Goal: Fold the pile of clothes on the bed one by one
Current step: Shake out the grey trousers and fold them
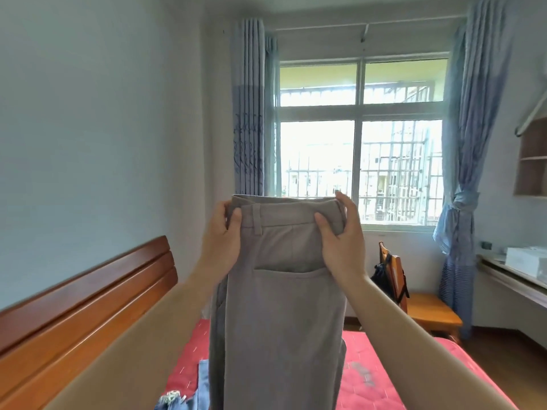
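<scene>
Two bare forearms are showing in the head view, and no sleeve is covering either one up to the lower edge of the picture. The left hand [221, 235] and the right hand [340, 232] are both wearing nothing: no gloves, rings, watch or bracelet are showing on them. The fingernails are looking short and unpainted.

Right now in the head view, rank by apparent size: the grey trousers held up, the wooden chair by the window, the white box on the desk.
1. Grey trousers, though nearness to the camera inflates them.
2. Wooden chair.
3. White box, cut off by the frame edge, so unsure.
</scene>
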The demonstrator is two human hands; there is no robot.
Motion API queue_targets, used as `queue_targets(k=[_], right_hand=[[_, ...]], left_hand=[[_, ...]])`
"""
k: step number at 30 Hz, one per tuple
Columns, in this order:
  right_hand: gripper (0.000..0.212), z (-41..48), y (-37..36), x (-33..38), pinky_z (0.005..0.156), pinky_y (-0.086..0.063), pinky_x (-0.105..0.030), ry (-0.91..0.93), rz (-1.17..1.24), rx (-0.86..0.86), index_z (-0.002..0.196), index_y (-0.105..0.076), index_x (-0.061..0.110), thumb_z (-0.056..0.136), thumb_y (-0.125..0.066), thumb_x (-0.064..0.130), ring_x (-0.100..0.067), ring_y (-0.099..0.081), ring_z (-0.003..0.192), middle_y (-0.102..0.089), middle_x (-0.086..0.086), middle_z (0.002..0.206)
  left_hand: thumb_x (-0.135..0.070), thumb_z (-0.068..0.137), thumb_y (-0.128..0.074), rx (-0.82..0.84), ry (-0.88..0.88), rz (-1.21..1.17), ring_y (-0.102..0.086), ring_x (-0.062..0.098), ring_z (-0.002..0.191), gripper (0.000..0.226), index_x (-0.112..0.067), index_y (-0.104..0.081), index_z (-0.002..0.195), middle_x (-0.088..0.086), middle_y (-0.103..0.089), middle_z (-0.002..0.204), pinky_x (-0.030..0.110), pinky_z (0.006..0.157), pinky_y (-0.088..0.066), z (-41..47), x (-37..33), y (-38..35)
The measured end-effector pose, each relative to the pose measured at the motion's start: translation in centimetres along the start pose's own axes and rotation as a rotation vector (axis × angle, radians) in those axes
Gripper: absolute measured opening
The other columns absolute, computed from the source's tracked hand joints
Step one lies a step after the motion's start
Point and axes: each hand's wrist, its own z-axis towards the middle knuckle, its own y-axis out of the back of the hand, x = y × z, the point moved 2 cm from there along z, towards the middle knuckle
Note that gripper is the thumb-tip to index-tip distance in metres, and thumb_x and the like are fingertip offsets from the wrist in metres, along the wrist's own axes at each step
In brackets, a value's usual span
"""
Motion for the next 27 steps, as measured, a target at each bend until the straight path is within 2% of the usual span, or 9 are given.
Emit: queue_targets(k=[2,4,8,12,14,16,20,24,27], right_hand=[[0.050,0.2,-0.8,1.0,0.101,-0.035,-0.025,0.041,-0.043,-0.094,0.132,-0.036,0.044,0.088,-0.059,0.040,0.017,-0.039,0.114,-0.042,0.041,0.124],[0.051,-1.3,-1.5,0.7,0.102,-0.038,-0.033,0.018,-0.135,-0.049,0.136,-0.034,0.041,0.090,-0.056,0.040,-0.001,-0.045,0.120,-0.046,0.025,0.133],[0.055,-4.1,-0.8,-1.0,0.105,-0.034,-0.038,-0.011,-0.233,0.099,0.139,-0.031,0.039,0.090,-0.055,0.041,-0.015,-0.043,0.125,-0.048,0.008,0.135],[0.059,-3.9,1.7,-0.8,0.104,-0.029,-0.026,-0.017,-0.137,0.153,0.139,-0.014,0.051,0.090,-0.048,0.049,-0.004,-0.037,0.129,-0.037,0.022,0.142],[0.060,-6.2,2.4,-2.2,0.093,-0.029,-0.005,-0.096,-0.125,0.235,0.140,-0.013,0.051,0.093,-0.050,0.040,0.014,-0.043,0.114,-0.037,0.049,0.122],[0.062,-8.0,2.7,-3.2,0.080,-0.028,0.007,-0.116,-0.139,0.239,0.143,-0.019,0.043,0.093,-0.053,0.030,0.029,-0.041,0.101,-0.036,0.059,0.106],[0.059,-6.7,2.9,-0.8,0.083,-0.027,0.006,0.026,-0.203,0.023,0.140,-0.027,0.045,0.091,-0.056,0.032,0.032,-0.036,0.105,-0.032,0.058,0.117],[0.058,-7.5,2.8,-1.0,0.095,-0.023,-0.002,0.019,-0.284,-0.054,0.142,-0.027,0.041,0.092,-0.055,0.036,0.020,-0.034,0.114,-0.040,0.029,0.132],[0.056,-10.3,3.0,-3.3,0.100,-0.023,-0.009,-0.042,-0.334,0.000,0.143,-0.033,0.033,0.091,-0.057,0.031,0.026,-0.026,0.115,-0.035,0.032,0.129]], left_hand=[[-0.043,0.094,-0.040,-0.056,-0.064,0.089,-0.048,-0.013,0.101,0.037,-0.037,-0.029,0.129,-0.016,-0.051,0.123,0.012,0.085,-0.035,-1.5,0.4,-0.2],[-0.049,0.091,-0.041,-0.012,-0.112,0.229,-0.038,-0.003,0.118,0.057,-0.040,-0.015,0.141,-0.009,-0.037,0.143,0.020,0.096,-0.031,-3.7,1.6,-0.7],[-0.035,0.094,-0.044,0.007,-0.113,0.314,-0.059,0.022,0.104,0.048,-0.031,-0.028,0.139,-0.002,-0.054,0.129,0.027,0.085,-0.039,-6.1,4.0,-0.8],[-0.040,0.093,-0.044,-0.093,-0.191,0.218,-0.049,0.007,0.087,0.037,-0.037,-0.031,0.128,-0.012,-0.053,0.111,0.025,0.078,-0.037,-4.0,2.5,-0.3],[-0.037,0.094,-0.047,-0.076,-0.155,0.204,-0.051,0.009,0.092,0.038,-0.032,-0.034,0.129,-0.006,-0.056,0.117,0.024,0.079,-0.037,-4.5,3.0,-0.7],[-0.034,0.093,-0.049,-0.049,-0.135,0.175,-0.053,0.012,0.102,0.039,-0.028,-0.038,0.130,-0.006,-0.054,0.122,0.017,0.083,-0.035,-5.2,3.5,-0.9],[-0.047,0.091,-0.048,-0.114,-0.185,0.090,-0.049,0.002,0.107,0.048,-0.046,-0.027,0.134,-0.010,-0.049,0.128,0.019,0.086,-0.038,-3.8,2.5,0.0],[-0.050,0.093,-0.038,0.025,-0.146,0.190,-0.026,-0.025,0.102,0.055,-0.047,-0.012,0.142,-0.013,-0.037,0.139,0.024,0.088,-0.035,-8.3,5.0,-0.4],[-0.031,0.096,-0.041,0.101,-0.107,0.171,-0.038,-0.013,0.104,0.053,-0.046,-0.017,0.141,-0.023,-0.035,0.133,0.007,0.084,-0.031,-12.8,7.6,-1.1]])
